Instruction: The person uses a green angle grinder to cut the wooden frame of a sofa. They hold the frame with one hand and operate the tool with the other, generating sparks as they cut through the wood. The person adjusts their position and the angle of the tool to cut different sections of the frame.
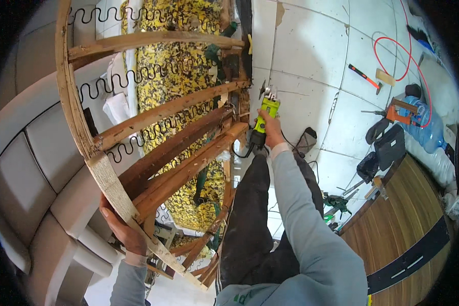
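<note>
While the stripped wooden sofa frame (153, 132) is being steadied by the left hand (121, 229) gripping its near rail, a green power tool (266, 115) is being clenched in the right hand (273, 133) just beside the frame's far slats; foam and springs are still remaining.

Right hand (271, 133) clenched, arm outstretched; left hand (121, 228) gripping, arm bent

Both arms wear long, soft light grey sleeves of a sweatshirt-like knit, each ending in a paler ribbed cuff just behind the bare left hand (121, 230) and the bare right hand (273, 133). Below the right sleeve, dark charcoal trousers cover the legs, with white stripes along the outer seam. No gloves, rings or watch show on either hand.
</note>
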`<act>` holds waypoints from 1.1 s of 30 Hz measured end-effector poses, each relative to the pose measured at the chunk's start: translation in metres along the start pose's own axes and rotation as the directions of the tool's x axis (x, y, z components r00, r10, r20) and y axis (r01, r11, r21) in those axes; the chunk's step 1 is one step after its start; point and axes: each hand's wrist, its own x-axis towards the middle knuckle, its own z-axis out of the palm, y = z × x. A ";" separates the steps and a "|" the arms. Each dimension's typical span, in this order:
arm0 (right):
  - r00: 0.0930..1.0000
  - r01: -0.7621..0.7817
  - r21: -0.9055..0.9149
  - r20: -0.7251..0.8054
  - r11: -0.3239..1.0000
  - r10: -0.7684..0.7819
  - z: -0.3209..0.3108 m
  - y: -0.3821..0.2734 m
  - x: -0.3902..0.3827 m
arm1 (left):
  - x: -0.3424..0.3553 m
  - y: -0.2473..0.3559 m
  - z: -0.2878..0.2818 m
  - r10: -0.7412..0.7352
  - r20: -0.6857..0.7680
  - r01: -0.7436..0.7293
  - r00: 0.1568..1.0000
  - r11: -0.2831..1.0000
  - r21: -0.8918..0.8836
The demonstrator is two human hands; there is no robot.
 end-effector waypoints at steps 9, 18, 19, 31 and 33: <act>0.999 0.000 0.116 0.033 0.993 -0.004 -0.020 -0.059 -0.073 | -0.006 0.003 0.000 0.288 -0.053 -0.248 0.956 0.894 0.372; 0.970 0.216 0.194 -0.152 0.957 -0.188 -0.133 -0.135 -0.069 | 0.020 0.079 0.290 0.686 0.526 -0.843 0.502 0.524 0.121; 0.969 0.214 0.162 -0.160 0.963 -0.188 -0.138 -0.134 -0.068 | 0.042 0.083 0.339 0.675 0.556 -0.855 0.484 0.500 0.138; 0.995 0.093 0.067 -0.054 0.993 -0.090 -0.141 -0.159 -0.071 | 0.288 -0.016 0.625 0.278 0.282 -0.396 0.918 0.628 0.670; 0.995 0.076 0.059 -0.074 0.995 -0.072 -0.145 -0.159 -0.070 | 0.264 -0.023 0.637 0.448 0.299 -0.532 0.842 0.604 0.594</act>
